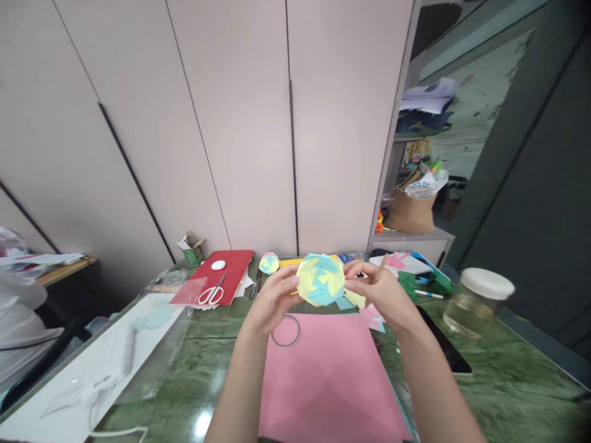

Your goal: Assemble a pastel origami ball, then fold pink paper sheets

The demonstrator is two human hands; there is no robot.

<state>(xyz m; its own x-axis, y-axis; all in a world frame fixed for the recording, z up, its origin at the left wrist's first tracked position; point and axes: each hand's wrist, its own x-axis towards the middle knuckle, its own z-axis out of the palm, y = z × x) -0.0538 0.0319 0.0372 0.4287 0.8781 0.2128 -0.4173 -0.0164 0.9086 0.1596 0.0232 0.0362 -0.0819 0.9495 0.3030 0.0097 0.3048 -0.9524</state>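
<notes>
My left hand (273, 294) pinches the left edge of a round folded-paper disc (321, 280) in yellow and light blue. At its right edge the thumb and fingers of my right hand (379, 290) are closed on the same disc. It is raised above a large pink sheet of paper (327, 375), its patterned face toward me. A thin ring (285, 344) lies at the sheet's upper left corner. Behind my left hand rests a smaller, similar paper disc (269, 263). Pink and blue folded pieces (372, 318) lie below my right hand, which partly covers the papers behind it.
White-handled scissors (211, 295) and a white round object (218, 265) lie on a red folder (231, 271). To the right stand a lidded jar of pale liquid (475, 304) and a dark tablet (446, 344). A white device with cable (111, 357) lies left.
</notes>
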